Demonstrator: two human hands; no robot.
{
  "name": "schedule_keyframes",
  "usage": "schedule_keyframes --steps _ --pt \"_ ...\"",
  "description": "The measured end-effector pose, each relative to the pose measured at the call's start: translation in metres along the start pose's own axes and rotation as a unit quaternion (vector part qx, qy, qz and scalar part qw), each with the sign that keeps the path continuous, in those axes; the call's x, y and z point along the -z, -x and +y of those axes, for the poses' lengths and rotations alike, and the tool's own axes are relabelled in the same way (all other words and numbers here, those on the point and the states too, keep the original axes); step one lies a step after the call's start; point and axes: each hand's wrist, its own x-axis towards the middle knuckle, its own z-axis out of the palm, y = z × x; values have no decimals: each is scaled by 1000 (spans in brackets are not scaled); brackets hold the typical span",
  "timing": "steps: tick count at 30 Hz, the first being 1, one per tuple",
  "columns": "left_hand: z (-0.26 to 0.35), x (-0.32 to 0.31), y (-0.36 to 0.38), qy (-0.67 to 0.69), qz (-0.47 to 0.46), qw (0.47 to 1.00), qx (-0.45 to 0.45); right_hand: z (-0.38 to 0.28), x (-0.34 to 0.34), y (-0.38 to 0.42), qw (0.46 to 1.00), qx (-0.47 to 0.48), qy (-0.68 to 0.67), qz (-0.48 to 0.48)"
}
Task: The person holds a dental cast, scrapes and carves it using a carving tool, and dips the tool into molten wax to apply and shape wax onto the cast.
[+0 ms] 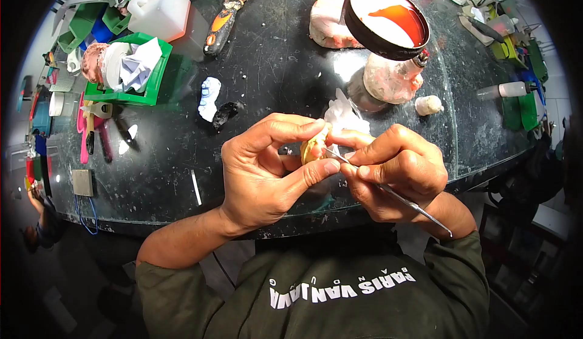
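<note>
My left hand [258, 172] pinches a small yellowish and pink piece [311, 149], which looks like a dental model, between thumb and fingers. In my right hand [401, 166] is a thin metal carving tool [410, 202], gripped like a pen. Its working tip meets the near right side of the piece, while its hooked other end points down and right. My right forefinger reaches close to the piece's edge. The fingers hide part of the piece. Just beyond the hands lies crumpled white tissue [346, 115].
A black-rimmed pan with red contents [398, 26] sits above a stained round burner [392, 78]; a small pale cap [429, 105] is beside it. Further left are a pale blue moulded piece [209, 98], a scraper [223, 26], a green bin [159, 78] and a plastic jug [161, 11].
</note>
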Motion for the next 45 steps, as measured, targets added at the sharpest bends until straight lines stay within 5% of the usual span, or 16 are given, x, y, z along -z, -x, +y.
schedule_keyframes --steps 45 --pt "2 1 0 -22 9 1000 13 4 -4 3 1000 16 6 11"
